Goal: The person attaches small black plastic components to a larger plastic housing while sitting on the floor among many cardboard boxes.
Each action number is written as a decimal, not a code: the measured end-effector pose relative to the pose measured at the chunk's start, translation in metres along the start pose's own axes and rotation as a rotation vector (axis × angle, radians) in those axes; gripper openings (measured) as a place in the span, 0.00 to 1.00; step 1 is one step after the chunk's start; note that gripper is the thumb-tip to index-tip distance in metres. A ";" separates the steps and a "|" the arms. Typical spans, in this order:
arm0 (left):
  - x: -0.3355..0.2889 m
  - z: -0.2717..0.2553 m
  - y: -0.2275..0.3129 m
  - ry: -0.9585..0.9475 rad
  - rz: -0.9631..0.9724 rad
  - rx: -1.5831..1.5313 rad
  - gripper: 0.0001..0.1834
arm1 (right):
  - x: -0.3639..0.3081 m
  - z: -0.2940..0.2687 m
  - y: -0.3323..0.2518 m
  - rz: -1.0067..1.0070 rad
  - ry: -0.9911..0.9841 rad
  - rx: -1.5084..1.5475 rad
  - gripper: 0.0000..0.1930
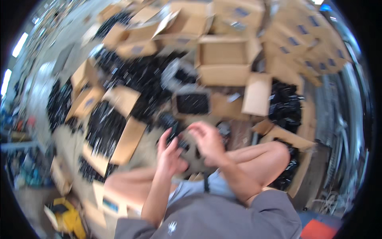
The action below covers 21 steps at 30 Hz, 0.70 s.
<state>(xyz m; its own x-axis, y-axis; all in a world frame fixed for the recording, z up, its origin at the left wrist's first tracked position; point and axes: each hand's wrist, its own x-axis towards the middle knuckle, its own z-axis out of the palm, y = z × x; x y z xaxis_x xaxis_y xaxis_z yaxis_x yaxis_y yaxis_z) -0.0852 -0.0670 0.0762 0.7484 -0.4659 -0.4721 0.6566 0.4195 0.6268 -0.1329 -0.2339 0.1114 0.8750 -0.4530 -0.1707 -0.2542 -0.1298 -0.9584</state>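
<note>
- Holding a black part [174, 133] between thumb and fingers: left hand [169, 155], above the floor [149, 148], short of the small box's [174, 106] near edge.
- Right hand [209, 142] just beside it, fingers loosely bent; blurred, cannot tell whether it grasps anything.
- Small box contains black pieces [193, 103].
- Clear bag [168, 76] by its far edge.
- Open carton [223, 75] past its far right corner.
</note>
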 end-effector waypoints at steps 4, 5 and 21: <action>0.003 -0.014 -0.003 -0.011 0.055 -0.007 0.23 | -0.002 0.011 0.025 -0.021 0.012 0.186 0.09; -0.001 -0.011 0.002 0.008 0.082 0.001 0.22 | -0.003 0.012 0.016 0.001 -0.017 0.160 0.09; -0.001 0.006 -0.019 0.063 0.116 0.073 0.23 | -0.009 0.038 0.050 0.092 0.145 0.415 0.10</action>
<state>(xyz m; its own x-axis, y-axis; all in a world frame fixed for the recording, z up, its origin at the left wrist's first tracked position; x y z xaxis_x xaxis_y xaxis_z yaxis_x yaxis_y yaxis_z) -0.0986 -0.0797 0.0686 0.8249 -0.3664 -0.4305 0.5583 0.4086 0.7220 -0.1378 -0.2028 0.0566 0.7825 -0.5686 -0.2537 -0.1151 0.2683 -0.9564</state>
